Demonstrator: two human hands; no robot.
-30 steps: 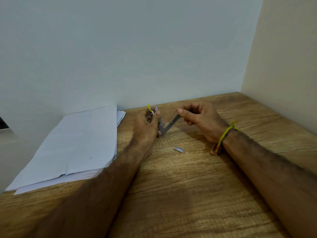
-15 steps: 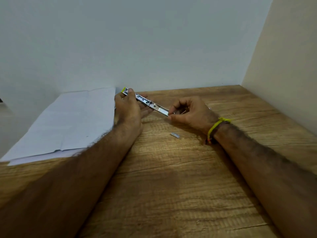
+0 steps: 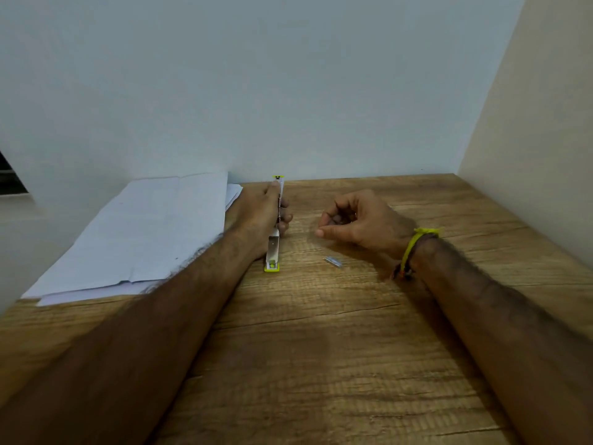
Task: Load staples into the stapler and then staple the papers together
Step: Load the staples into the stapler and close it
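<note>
A yellow-and-silver stapler [image 3: 273,252] lies swung out flat on the wooden table, pointing from the back wall toward me. My left hand [image 3: 256,213] grips its far half, fingers curled round it. My right hand [image 3: 359,223] rests on the table to the right, apart from the stapler, fingers loosely curled with nothing seen in them. A short strip of staples [image 3: 332,261] lies on the table between my hands, nearer my right wrist. A stack of white papers [image 3: 144,232] lies at the left, partly under my left forearm.
The wooden table [image 3: 321,348] sits in a corner, with a pale wall behind and a cream wall on the right. Bare tabletop stretches between my forearms. A yellow thread band circles my right wrist [image 3: 414,248].
The stapler has gone from held up between both hands to lying flat on the table. My right hand has let go of its end and moved right.
</note>
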